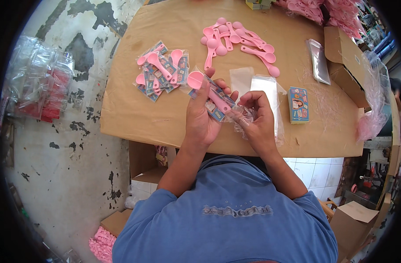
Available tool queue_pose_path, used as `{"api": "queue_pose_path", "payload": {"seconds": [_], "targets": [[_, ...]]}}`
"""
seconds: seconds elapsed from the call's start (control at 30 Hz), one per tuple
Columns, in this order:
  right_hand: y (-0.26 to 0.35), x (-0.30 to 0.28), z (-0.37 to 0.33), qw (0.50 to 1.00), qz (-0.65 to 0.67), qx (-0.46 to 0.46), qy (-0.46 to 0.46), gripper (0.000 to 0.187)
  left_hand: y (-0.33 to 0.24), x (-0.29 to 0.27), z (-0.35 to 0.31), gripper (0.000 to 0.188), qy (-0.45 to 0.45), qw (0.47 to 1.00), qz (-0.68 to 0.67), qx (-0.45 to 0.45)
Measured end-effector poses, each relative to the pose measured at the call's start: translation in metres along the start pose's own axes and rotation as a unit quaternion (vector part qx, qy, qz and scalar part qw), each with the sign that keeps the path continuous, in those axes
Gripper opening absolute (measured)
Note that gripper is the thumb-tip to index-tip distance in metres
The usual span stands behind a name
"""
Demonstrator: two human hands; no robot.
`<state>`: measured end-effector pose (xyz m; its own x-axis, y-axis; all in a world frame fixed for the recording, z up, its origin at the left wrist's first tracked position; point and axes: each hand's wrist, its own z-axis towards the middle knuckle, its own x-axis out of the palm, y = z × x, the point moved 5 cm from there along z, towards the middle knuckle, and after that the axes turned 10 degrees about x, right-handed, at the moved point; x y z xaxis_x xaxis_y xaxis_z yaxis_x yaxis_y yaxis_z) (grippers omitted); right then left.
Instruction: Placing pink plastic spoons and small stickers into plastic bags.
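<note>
Over the table's front part, my left hand (201,116) grips a clear plastic bag holding a pink measuring spoon (218,100) and a blue printed card (214,112). The spoon's round bowl points up and left, past my thumb. At the bag's lower right end, my right hand (261,125) pinches the crumpled clear plastic (241,117) between thumb and fingers. Left of my hands lies a pile of bagged pink spoons (161,65) with blue cards. Loose pink spoons (230,37) are heaped farther back.
Flat clear bags (267,83) lie just beyond my right hand. A stack of blue cards (298,105) sits right of them, with another plastic bundle (319,61) beyond. An open cardboard box (345,65) stands at the right edge. Bagged red items (51,96) are at far left.
</note>
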<state>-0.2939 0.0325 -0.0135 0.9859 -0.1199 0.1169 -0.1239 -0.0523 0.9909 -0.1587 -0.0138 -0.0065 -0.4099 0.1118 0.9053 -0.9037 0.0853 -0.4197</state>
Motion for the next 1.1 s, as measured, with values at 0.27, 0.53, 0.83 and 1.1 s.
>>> {"api": "queue_pose_path", "payload": {"seconds": [0.27, 0.53, 0.83, 1.1], "targets": [[0.049, -0.004, -0.019, 0.878, -0.316, -0.357, 0.053, 0.032, -0.002, -0.017, 0.0, 0.037, -0.039, 0.997, -0.027, -0.061], [0.057, -0.012, -0.008, 0.866, -0.424, -0.266, -0.002, 0.048, 0.005, -0.007, -0.007, 0.045, -0.049, 0.984, -0.08, -0.153], [0.058, -0.021, -0.004, 0.939, -0.211, -0.249, 0.108, 0.031, 0.001, -0.011, -0.021, 0.059, 0.003, 0.983, 0.1, -0.155], [0.03, -0.016, -0.014, 0.99, -0.088, 0.054, 0.094, 0.053, -0.013, 0.017, -0.029, 0.05, 0.164, 0.913, 0.368, -0.067]]}}
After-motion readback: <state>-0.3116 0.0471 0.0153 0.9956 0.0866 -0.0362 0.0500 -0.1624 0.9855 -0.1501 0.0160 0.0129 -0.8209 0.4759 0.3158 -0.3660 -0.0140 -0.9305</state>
